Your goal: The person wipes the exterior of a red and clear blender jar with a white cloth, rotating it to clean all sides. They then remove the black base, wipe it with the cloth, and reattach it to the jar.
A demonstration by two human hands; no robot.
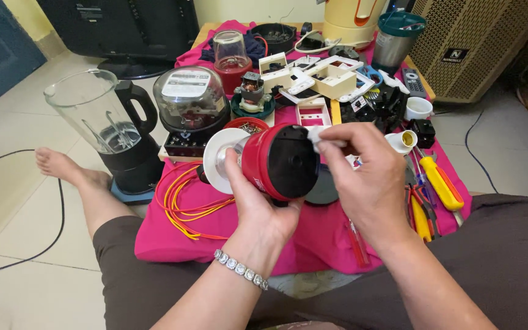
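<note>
The desk [172, 244], a low surface draped in pink cloth, carries most of the parts. At its far left stands a clear blender jug on a black base [117, 137]. Right of it sits a domed clear-covered meter unit [192, 101], and far behind that a group of white plastic switch housings [322, 76]. A coil of red and yellow wire [181, 205] lies near the left edge of the cloth. Yellow-handled screwdrivers and pliers [438, 183] lie at the right.

Held above the middle of the desk is a red grinder motor housing [276, 162] with a white collar, tilted so that its black underside faces the person. The left hand [255, 205] supports it from below, fingers curled around the red body. The right hand [368, 177] is at the housing's upper right rim, thumb and forefinger pressed together on a small white scrap [318, 137], seemingly cloth or paper, which touches the black face.

Judged step: wiping or dressing the underside of the housing. The next move appears to call for a steady left-hand grip while the pinched scrap travels across the black face.
</note>
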